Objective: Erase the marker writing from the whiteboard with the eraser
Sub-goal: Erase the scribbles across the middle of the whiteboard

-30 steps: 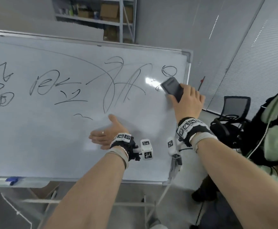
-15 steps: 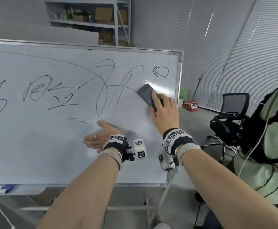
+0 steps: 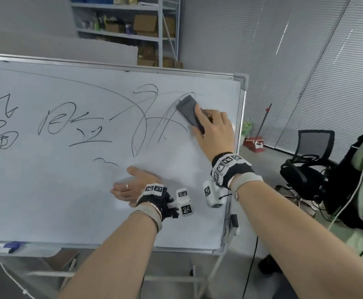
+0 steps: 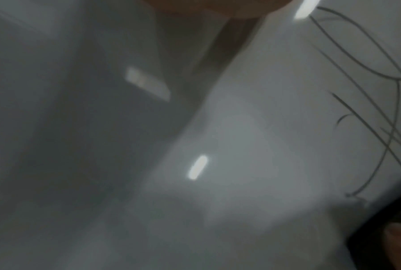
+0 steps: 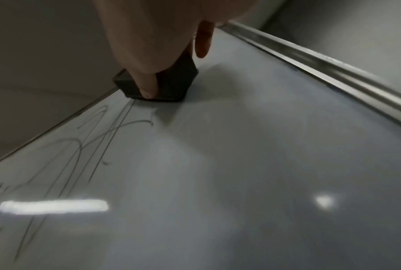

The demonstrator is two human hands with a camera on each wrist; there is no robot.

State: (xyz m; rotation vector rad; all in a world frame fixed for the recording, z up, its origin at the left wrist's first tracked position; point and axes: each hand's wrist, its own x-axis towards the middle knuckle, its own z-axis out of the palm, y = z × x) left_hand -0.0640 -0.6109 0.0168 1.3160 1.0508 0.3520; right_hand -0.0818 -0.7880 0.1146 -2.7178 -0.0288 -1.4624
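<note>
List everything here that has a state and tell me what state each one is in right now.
whiteboard: upright on its stand, partly wiped at the right
marker writing: remains across the left and middle
eraser: pressed flat on the board over the rightmost strokes
right hand: gripping the eraser
left hand: open, flat against the board
blue marker: lying in the tray
office chair: unoccupied

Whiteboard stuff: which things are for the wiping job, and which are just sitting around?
For the job:
whiteboard
eraser, held by the right hand
writing
left hand, flat on the board

Just lying about:
blue marker on the tray
chair
shelves with boxes
broom
</note>
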